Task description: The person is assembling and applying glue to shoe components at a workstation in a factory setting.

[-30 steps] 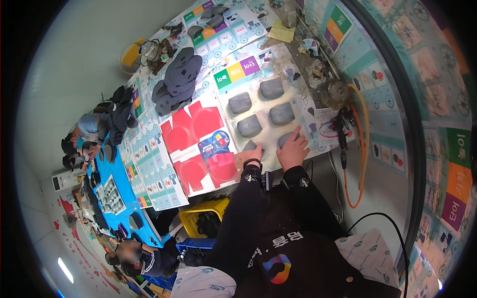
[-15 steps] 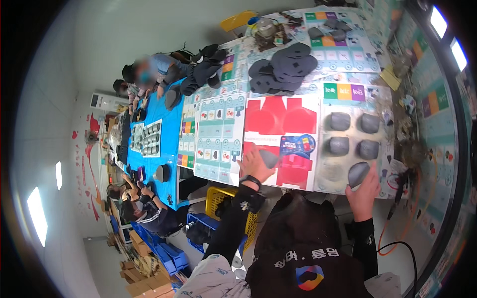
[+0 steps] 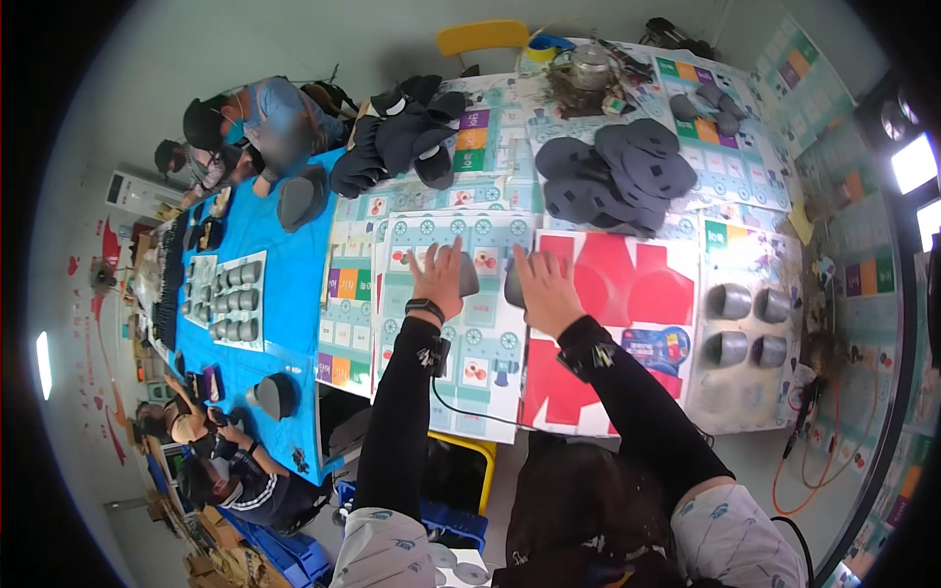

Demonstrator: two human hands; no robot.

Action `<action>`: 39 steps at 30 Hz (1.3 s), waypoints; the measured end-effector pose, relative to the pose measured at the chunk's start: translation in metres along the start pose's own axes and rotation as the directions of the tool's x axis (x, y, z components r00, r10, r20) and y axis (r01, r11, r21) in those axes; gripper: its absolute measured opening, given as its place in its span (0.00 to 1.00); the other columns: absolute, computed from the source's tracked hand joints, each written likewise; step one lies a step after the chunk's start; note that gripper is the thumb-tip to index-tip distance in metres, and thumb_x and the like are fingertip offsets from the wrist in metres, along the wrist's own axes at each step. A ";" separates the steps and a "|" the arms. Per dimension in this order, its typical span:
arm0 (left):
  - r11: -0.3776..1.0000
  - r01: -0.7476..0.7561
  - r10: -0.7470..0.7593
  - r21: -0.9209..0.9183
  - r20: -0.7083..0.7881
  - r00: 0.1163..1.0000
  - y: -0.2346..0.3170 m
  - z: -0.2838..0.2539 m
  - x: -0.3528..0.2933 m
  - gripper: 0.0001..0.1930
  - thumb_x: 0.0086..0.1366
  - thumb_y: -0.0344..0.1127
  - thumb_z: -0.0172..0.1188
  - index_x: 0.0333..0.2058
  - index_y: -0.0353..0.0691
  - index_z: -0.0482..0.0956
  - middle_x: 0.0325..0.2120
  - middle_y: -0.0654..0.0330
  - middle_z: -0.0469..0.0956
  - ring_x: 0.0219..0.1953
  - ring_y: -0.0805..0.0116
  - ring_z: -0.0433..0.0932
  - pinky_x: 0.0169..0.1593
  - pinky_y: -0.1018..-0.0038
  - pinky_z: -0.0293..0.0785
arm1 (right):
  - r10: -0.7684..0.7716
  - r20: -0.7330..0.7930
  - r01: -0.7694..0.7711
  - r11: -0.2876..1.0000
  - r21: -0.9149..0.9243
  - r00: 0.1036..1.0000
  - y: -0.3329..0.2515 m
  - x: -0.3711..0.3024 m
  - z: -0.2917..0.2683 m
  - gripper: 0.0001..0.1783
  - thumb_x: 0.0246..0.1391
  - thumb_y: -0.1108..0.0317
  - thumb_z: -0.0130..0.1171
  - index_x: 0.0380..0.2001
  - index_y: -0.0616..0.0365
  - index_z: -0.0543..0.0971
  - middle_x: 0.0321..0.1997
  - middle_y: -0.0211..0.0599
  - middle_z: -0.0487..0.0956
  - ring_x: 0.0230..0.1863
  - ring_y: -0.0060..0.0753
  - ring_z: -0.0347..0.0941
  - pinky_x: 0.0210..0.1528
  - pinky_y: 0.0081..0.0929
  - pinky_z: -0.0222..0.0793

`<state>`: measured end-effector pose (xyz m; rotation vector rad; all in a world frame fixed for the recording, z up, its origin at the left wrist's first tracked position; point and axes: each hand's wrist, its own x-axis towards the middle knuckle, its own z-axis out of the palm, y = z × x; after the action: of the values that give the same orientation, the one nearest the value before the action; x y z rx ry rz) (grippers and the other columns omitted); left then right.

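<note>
In front of me, over the printed boards, my hands face each other a short gap apart. My left hand (image 3: 434,281) holds a small grey cupped pad (image 3: 470,275) at its inner side, the fingers reaching forward and the thumb hidden. A second grey cupped pad (image 3: 513,282) is at the inner side of my right hand (image 3: 549,290), gripped along its edge; that thumb is out of sight too. Below the hands lie a white-and-teal printed board (image 3: 431,377) and a board with red shapes (image 3: 613,279). Several similar pads (image 3: 727,301) rest on a stained board at the right.
Dark flat pads (image 3: 627,167) are heaped beyond my hands, with a pile of dark pieces (image 3: 397,147) left of them. A metal kettle (image 3: 590,64) stands far back. Co-workers sit along the blue-covered table (image 3: 294,343) at left. An orange hose (image 3: 779,480) hangs at right.
My right hand has moved left from the stained board, carrying a pad. My left hand has shifted left and forward with its pad. The view has swung as well.
</note>
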<state>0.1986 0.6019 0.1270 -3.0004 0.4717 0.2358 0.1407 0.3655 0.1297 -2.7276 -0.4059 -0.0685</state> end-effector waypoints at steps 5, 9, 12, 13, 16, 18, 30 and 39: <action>0.980 -0.200 0.201 0.018 -0.070 0.977 -0.037 0.031 0.061 0.57 0.48 0.31 0.70 0.74 0.47 0.45 0.63 0.60 0.62 0.72 0.51 0.54 0.72 0.32 0.38 | 0.057 -0.033 -0.062 0.984 -0.169 0.998 0.002 0.098 0.062 0.48 0.48 0.66 0.65 0.72 0.57 0.58 0.57 0.43 0.71 0.59 0.47 0.68 0.64 0.62 0.57; 0.971 -0.232 0.230 -0.050 -0.049 0.972 -0.065 0.044 0.077 0.56 0.49 0.31 0.69 0.75 0.48 0.45 0.64 0.60 0.62 0.72 0.52 0.54 0.72 0.33 0.38 | 0.053 0.041 -0.043 0.977 -0.209 0.998 -0.007 0.127 0.079 0.48 0.50 0.62 0.66 0.72 0.57 0.58 0.57 0.42 0.72 0.59 0.45 0.69 0.64 0.62 0.56; 0.962 -0.261 0.257 -0.077 -0.054 0.965 -0.075 0.049 0.083 0.57 0.49 0.32 0.71 0.74 0.48 0.46 0.65 0.60 0.62 0.73 0.52 0.53 0.72 0.32 0.38 | 0.040 0.084 -0.017 0.964 -0.266 0.996 -0.007 0.132 0.089 0.49 0.50 0.60 0.67 0.73 0.57 0.57 0.59 0.42 0.71 0.59 0.44 0.69 0.64 0.61 0.57; 0.960 -0.269 0.262 -0.076 -0.089 0.961 -0.080 0.051 0.082 0.57 0.49 0.32 0.71 0.74 0.48 0.46 0.66 0.60 0.62 0.73 0.52 0.53 0.72 0.32 0.38 | 0.012 0.078 0.011 0.958 -0.285 0.997 -0.010 0.133 0.092 0.50 0.49 0.61 0.68 0.73 0.56 0.57 0.60 0.42 0.71 0.59 0.44 0.69 0.64 0.61 0.58; 0.957 -0.278 0.265 -0.087 -0.134 0.955 -0.076 0.051 0.080 0.55 0.50 0.34 0.72 0.74 0.49 0.49 0.68 0.59 0.60 0.73 0.52 0.54 0.72 0.33 0.39 | 0.019 0.134 0.018 0.963 -0.268 0.991 -0.002 0.133 0.096 0.51 0.50 0.62 0.68 0.74 0.55 0.55 0.67 0.45 0.66 0.65 0.46 0.67 0.65 0.62 0.57; 0.988 -0.153 0.144 -0.021 -0.225 0.964 -0.070 0.054 0.077 0.56 0.50 0.37 0.74 0.74 0.49 0.48 0.68 0.59 0.60 0.73 0.52 0.53 0.73 0.34 0.38 | 0.041 0.117 -0.010 0.967 -0.253 0.992 -0.002 0.129 0.094 0.53 0.49 0.61 0.69 0.74 0.55 0.53 0.72 0.49 0.61 0.71 0.51 0.61 0.68 0.65 0.54; 0.721 0.446 -0.625 -0.531 -0.220 0.749 -0.039 0.172 -0.020 0.55 0.50 0.56 0.78 0.66 0.26 0.59 0.58 0.40 0.71 0.58 0.43 0.72 0.61 0.51 0.69 | 0.402 -0.064 -0.395 0.913 0.100 0.913 0.015 -0.053 -0.058 0.48 0.49 0.56 0.70 0.69 0.62 0.61 0.68 0.56 0.64 0.68 0.58 0.61 0.66 0.54 0.60; 0.611 0.235 -0.341 -0.756 0.017 0.940 0.329 0.055 -0.122 0.58 0.53 0.62 0.73 0.66 0.22 0.56 0.60 0.32 0.67 0.62 0.36 0.68 0.66 0.51 0.64 | 0.955 -0.079 -0.957 0.289 0.034 0.286 0.236 -0.384 -0.169 0.59 0.43 0.51 0.77 0.68 0.74 0.55 0.64 0.65 0.67 0.65 0.62 0.64 0.64 0.51 0.65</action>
<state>-0.0261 0.3327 0.0700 -3.8623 -0.2014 0.2577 -0.1575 -0.0117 0.1613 -2.4665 1.3432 0.1482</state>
